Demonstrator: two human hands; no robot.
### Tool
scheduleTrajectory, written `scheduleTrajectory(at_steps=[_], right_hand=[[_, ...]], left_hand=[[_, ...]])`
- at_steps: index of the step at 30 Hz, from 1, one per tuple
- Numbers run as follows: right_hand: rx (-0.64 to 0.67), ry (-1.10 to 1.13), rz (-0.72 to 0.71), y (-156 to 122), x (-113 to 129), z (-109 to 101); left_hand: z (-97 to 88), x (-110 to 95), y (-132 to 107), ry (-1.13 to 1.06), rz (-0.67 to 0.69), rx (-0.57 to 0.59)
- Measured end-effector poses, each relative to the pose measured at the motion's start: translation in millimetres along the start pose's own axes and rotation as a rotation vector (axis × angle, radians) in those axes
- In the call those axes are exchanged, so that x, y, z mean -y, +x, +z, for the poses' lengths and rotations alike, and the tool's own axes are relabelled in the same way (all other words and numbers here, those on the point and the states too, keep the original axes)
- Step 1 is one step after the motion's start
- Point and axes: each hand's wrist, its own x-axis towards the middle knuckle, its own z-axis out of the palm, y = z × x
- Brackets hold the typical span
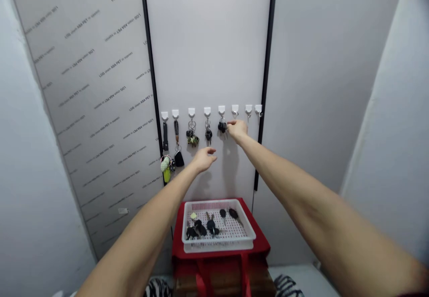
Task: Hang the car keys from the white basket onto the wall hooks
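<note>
A bunch of black-headed keys [222, 127] hangs by its ring from a white wall hook [221, 109] near the middle of the row. My right hand [238, 130] is at its right side, thumb and forefinger pinched against a key. Lower and to the left, my left hand [203, 159] hovers with thumb and fingers apart and nothing in it. Just above that hand another bunch of keys [208, 135] dangles from its hook. Below, a white plastic basket [219, 245] holds several loose black-headed keys [211, 226] and a small yellowish piece [193, 215].
Farther left hang keys with a greenish ornament [192, 140], a black braided strap [176, 129] and a dark strap with a green charm [166, 172]. Bare hooks [248, 109] continue to the right. The basket rests on a red bag [261, 243]. Black strips [268, 42] flank the panel.
</note>
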Motion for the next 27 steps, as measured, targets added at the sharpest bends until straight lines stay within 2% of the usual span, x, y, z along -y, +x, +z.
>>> scheduleTrajectory(at_steps=[1, 2, 3, 6, 8, 10, 12, 14, 21, 24, 27], right_hand=[[0.015, -0.032, -0.003, -13, -5, 0], [0.082, -0.082, -0.013, -30, -11, 1], [0.200, -0.139, -0.029, -49, -19, 3], [0.689, -0.267, -0.045, -119, -48, 8], [0.863, -0.297, -0.011, -165, -70, 9], [0.966, -0.323, 0.010, -200, -89, 10], [1.002, -0.340, 0.025, -221, -103, 13], [1.002, -0.349, 0.037, -231, -110, 20], [0.884, -0.395, 0.062, -241, -108, 50], [0.841, -0.395, 0.060, -243, -106, 51], [0.794, -0.362, 0.031, -238, -102, 44]], left_hand=[[3.8, 6, -8, 0.008, -0.010, 0.021], [8.5, 13, -17, 0.021, -0.020, 0.043], [14.1, 20, -28, 0.046, -0.031, 0.067], [35.5, 47, -68, 0.217, -0.066, 0.197], [50.5, 64, -95, 0.357, -0.095, 0.324], [62.7, 78, -116, 0.429, -0.127, 0.404], [70.4, 90, -127, 0.451, -0.153, 0.424], [74.4, 98, -129, 0.467, -0.166, 0.426], [86.4, 117, -122, 0.446, -0.166, 0.393], [87.6, 117, -125, 0.438, -0.170, 0.354], [84.6, 112, -128, 0.417, -0.117, 0.254]])
